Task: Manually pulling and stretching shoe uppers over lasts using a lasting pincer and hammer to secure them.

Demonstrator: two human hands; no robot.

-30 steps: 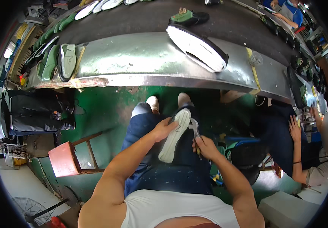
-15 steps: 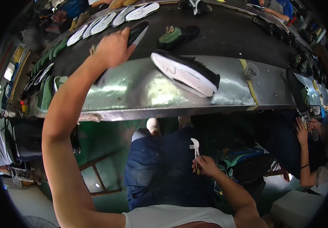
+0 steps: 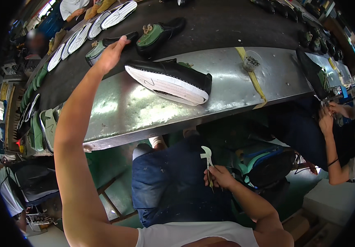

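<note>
My left hand (image 3: 111, 57) is stretched out over the dark work surface, fingers extended, just in front of a black shoe on a green last (image 3: 96, 51). It partly hides that shoe, and whether it still touches it is unclear. Low over my lap, my right hand (image 3: 220, 177) is closed around the handles of lasting pincers (image 3: 208, 158), their pale hooked jaws pointing up. A black shoe with a white underside (image 3: 169, 83) lies on its side on the metal bench edge (image 3: 115, 117). Just beyond it stands another black shoe on a green last (image 3: 150, 37).
A clear cup of small metal pieces (image 3: 251, 61) stands beside yellow tape (image 3: 254, 82). White soles (image 3: 78, 41) line the far left; green lasts (image 3: 35, 131) sit at the near left. Dark shoes (image 3: 317, 43) stand at the right, where a co-worker's hands (image 3: 326, 117) work.
The shoe my left hand held up is now down on the dark surface, and the hand's fingers have straightened. The view has turned right. My right hand still holds the pincers.
</note>
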